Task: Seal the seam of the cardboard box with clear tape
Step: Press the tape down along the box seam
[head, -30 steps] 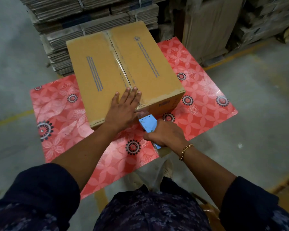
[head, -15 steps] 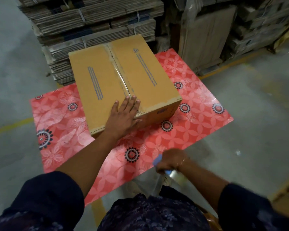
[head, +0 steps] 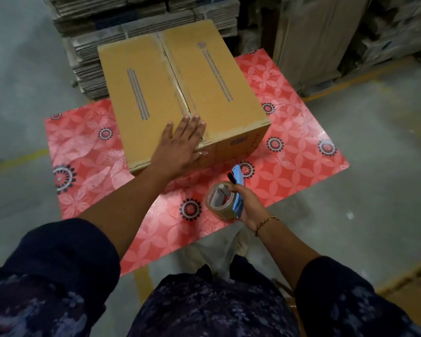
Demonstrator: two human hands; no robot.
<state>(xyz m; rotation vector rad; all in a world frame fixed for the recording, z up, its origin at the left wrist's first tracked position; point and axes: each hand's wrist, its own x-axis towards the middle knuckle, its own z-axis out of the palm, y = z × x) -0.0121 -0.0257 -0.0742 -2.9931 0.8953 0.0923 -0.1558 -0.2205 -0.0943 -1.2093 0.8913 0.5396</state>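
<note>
Clearly a press-down after taping: flat palm on box, tape roll pulled clear.

Left hand (head: 180,147) lies open at centre frame, grasping nothing, pinning glossy tape over the seam (head: 178,91) of the matte cardboard box (head: 141,93) on the slick floral mat (head: 83,132); lower right, right hand (head: 249,205) grips the ring-shaped tape dispenser (head: 225,199).

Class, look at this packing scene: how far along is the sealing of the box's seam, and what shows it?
Nearly done. A glossy strip of clear tape already runs along the cardboard box seam and over its near edge. In hand: the left hand presses that tape end flat, while the right hand holds the tape dispenser clear of the box. Left: perhaps only smoothing; the far end can't be judged.
</note>
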